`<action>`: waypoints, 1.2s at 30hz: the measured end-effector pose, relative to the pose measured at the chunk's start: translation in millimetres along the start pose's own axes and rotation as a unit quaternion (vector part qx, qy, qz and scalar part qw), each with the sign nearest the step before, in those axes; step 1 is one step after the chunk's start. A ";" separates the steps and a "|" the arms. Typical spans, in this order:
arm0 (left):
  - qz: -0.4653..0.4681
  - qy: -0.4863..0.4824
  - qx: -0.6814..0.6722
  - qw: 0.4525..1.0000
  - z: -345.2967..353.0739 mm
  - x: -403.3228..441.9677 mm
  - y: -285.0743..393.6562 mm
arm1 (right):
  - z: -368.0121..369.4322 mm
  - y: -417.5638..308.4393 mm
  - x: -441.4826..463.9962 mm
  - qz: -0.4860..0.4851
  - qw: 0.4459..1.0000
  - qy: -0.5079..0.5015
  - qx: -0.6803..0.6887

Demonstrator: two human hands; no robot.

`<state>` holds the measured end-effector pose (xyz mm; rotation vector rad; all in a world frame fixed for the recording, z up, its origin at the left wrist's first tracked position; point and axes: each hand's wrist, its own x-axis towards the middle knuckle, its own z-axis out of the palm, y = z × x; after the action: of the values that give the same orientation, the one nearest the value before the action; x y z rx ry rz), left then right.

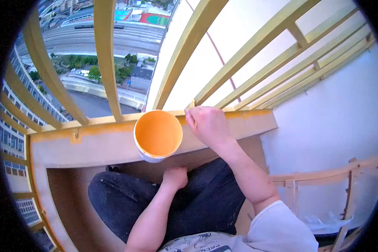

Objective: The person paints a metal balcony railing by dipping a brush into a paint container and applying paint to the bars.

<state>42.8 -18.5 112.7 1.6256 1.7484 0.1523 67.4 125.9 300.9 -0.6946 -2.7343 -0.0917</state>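
Note:
My right hand [211, 126] is closed around a small paintbrush, mostly hidden by the fingers. Its yellowish tip [192, 104] is at the foot of a railing bar [206, 86], by the bottom rail. To the left of that hand, a white bucket [149, 157] of orange-yellow paint [157, 133] stands on the ledge [92, 147]. My left hand [175, 177] is curled into a fist by my dark trousers, below the bucket. Nothing shows in it, and its fingertips are out of sight.
Yellow-painted railing bars [105, 59] run across the front and down the left side. Orange paint marks the ledge beneath the bottom rail. Beyond the bars lie a long drop, roads [143, 40] and buildings. A white wall [323, 122] and a wooden frame [315, 175] stand at the right.

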 end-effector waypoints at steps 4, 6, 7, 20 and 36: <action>0.003 0.014 0.010 1.000 3.8 -2.0 -0.9 | -47.1 0.9 17.0 -0.018 0.993 0.036 -0.109; -0.004 0.007 0.009 1.000 -1.6 -4.0 1.1 | -112.3 -14.5 25.3 -0.041 0.971 0.155 -0.178; -0.010 -0.007 -0.014 1.000 -1.3 -3.8 1.0 | -138.5 -21.7 30.7 -0.061 0.953 0.225 -0.192; -0.033 -0.053 -0.042 0.997 0.7 -2.3 -1.0 | -45.0 -5.4 30.6 -0.174 0.969 0.068 0.163; -0.011 -0.023 -0.034 0.999 -11.1 -7.0 5.6 | -53.7 -44.4 23.0 -0.197 0.968 0.045 0.149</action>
<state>40.5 -19.6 126.8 1.5490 1.7065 0.1618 42.7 89.8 359.8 -0.0584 -2.6767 0.1903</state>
